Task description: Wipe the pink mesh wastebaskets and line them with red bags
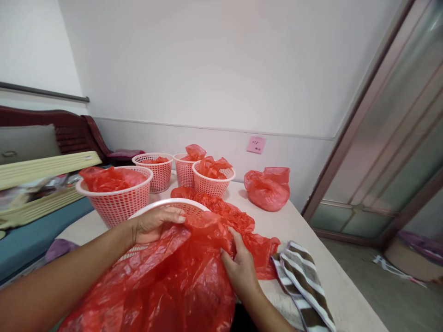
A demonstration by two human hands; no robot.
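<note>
A large red plastic bag (166, 281) hangs spread between my two hands at the near edge of the table. My left hand (155, 225) grips its upper left edge, thumb on top. On the other side, my right hand (240, 260) pinches the bag with thumb and fingers. Directly behind the bag stands a white perforated plastic basket (176, 203), mostly covered by the bag and my left hand. More red plastic bags (221, 207) lie crumpled in a strip on the table beyond my right hand.
Several baskets hold red bags: one at left (121, 203), others at the back, including one (212, 184). A bunched red bag (268, 189) sits at the back right. A striped cloth (304, 281) lies on the white table (346, 295). A pink note (256, 145) is on the wall.
</note>
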